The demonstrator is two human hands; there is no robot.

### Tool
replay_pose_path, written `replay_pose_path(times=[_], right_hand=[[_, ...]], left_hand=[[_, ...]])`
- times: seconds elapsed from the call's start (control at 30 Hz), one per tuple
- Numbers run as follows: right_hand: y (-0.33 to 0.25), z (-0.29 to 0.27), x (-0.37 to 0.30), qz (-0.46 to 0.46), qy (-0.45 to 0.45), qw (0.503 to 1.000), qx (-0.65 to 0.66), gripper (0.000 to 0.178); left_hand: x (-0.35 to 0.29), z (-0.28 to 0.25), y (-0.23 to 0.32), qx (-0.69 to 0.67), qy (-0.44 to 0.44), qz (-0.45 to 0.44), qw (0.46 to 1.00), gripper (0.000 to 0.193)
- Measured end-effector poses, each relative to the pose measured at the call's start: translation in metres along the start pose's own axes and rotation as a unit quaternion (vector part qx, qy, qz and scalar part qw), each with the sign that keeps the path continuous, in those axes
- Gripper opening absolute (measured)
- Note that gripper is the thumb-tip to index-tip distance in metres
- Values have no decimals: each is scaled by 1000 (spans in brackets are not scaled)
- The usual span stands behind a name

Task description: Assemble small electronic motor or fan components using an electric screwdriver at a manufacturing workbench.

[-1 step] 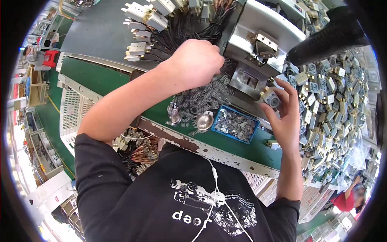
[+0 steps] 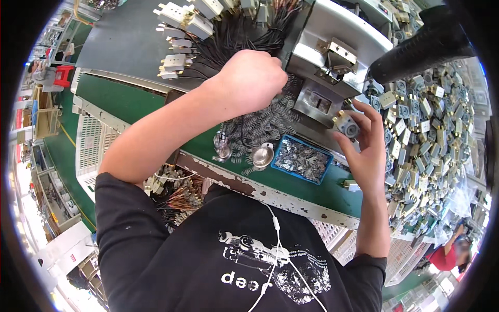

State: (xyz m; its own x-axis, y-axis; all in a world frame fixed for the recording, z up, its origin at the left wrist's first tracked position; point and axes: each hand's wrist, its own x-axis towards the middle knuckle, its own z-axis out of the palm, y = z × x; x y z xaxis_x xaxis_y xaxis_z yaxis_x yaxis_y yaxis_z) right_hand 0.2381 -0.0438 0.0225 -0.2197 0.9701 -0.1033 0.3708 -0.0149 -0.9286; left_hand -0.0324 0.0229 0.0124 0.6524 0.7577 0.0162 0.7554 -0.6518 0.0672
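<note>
Thumb and fingers of my right hand (image 2: 369,140) pinch a small grey plug housing (image 2: 347,126) with brass pins, just in front of the metal press fixture (image 2: 314,102). My left hand (image 2: 254,80) is closed beside the machine, over the far edge of a heap of coil springs (image 2: 262,122). Its fingertips are turned away, so whatever they hold is hidden. Below the springs lies a round metal cup (image 2: 263,155), with a small clear and metal piece (image 2: 222,148) to its left. A blue tray (image 2: 303,160) of tiny metal parts stands to the right of the cup.
Corded plugs with black leads (image 2: 174,62) lie at the back left. A big pile of grey plug housings (image 2: 416,135) covers the right side. A thick black tube (image 2: 421,47) reaches in above it. The green bench has a chipped front edge (image 2: 270,196).
</note>
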Motion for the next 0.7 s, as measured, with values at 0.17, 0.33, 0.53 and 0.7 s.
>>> replay_pose_path(times=[0.17,0.33,0.53,0.7], right_hand=[[-5,-1,2,-92,17,992,-80,58],[-17,-3,12,-159,-1,965,-208,37],[12,18,39,-255,-2,913,-319,34],[21,21,29,-252,37,913,-318,39]], left_hand=[[1,5,0,25,-42,2,999,12],[-4,-31,-2,-127,46,-41,990,14],[-7,-49,-20,-356,177,-52,916,16],[-18,-45,-21,-342,218,-42,913,21]])
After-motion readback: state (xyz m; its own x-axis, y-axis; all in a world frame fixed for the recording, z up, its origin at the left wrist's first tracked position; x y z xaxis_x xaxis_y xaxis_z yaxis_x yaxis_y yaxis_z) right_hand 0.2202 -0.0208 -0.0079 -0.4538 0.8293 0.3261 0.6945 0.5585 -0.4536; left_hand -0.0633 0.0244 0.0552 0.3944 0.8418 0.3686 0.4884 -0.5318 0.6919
